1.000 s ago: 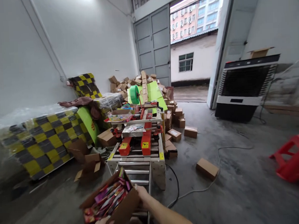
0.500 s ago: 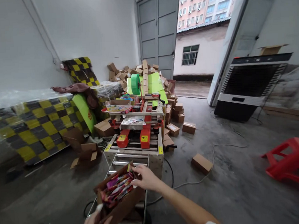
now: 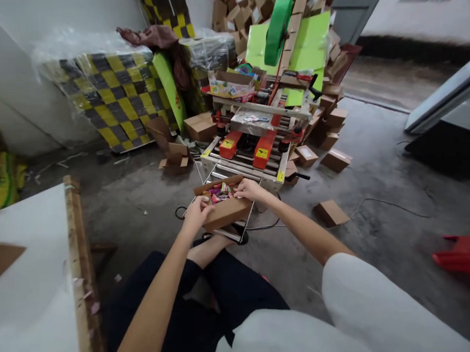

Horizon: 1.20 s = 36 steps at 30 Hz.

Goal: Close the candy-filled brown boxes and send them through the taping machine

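An open cardboard box rests on the short roller conveyor in front of my knees. Small colourful wrapped packets fill it, heaped up to near its rim. My left hand grips the box's near-left corner, thumb over the rim and fingertips at the packets. At the right end, my right hand has its fingers curled over the edge, thumb on the inner side. Just beyond the box stands a sealing machine with orange-red guide blocks and a green tape roll.
Closed cartons lie on the floor right of the machine, one carton by a cable. A white-topped table with a wooden edge stands at my left. Wrapped yellow-and-black stacks line the wall. A red stool is at far right.
The view has tilted down and turned left, bringing my legs and the white-topped table into sight. My hands remain at the box's two ends, and the box sits level on the rollers.
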Motion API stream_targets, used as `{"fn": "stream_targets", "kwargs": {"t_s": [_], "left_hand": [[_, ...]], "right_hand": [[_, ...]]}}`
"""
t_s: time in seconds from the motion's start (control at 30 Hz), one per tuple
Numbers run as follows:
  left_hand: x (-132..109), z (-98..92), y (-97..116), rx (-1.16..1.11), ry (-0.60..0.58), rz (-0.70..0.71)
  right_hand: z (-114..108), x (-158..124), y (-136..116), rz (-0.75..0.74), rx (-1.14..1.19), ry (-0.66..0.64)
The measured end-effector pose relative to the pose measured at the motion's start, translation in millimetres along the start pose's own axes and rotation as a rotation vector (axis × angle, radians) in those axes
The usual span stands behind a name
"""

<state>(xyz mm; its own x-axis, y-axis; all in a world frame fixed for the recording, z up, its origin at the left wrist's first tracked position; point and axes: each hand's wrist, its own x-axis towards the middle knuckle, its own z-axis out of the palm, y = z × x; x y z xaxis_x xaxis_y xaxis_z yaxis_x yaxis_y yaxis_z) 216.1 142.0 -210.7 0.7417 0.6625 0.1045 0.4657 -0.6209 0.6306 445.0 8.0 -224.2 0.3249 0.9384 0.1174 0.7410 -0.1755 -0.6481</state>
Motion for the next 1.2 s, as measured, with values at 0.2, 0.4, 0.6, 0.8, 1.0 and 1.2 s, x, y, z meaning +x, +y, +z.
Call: {"fn": "stream_targets", "kwargs": {"t_s": [0.2,0.4,0.6,0.8,1.0,1.2], "left_hand": [[4.9,16.9,-17.9,-0.001,0.307,-0.276],[19.3,14.0,-41.1,-0.404,0.095,-0.024],[19.6,16.6,-36.9,-0.518,0.084,0.036],[16.5,15.3,-33.8,-0.524,0.091,0.004],[15.3,19.5,-34.2,-0.529,0.135,0.045],[6.6,18.4,-29.5,-0.411,0.22,0.014]], "right_hand": [[17.7,-13.8,-16.2,0.097,-0.152,0.104],[39.2,-20.0,-33.3,-0.191,-0.277,-0.057],[44.8,8.5,-38.9,-0.113,-0.336,-0.148],[51.7,-5.5,-36.7,-0.126,-0.297,-0.042],[58.2,-20.2,-37.9,-0.112,-0.269,0.374],[59.7,-25.0,-35.3,-0.228,-0.227,0.262]]}}
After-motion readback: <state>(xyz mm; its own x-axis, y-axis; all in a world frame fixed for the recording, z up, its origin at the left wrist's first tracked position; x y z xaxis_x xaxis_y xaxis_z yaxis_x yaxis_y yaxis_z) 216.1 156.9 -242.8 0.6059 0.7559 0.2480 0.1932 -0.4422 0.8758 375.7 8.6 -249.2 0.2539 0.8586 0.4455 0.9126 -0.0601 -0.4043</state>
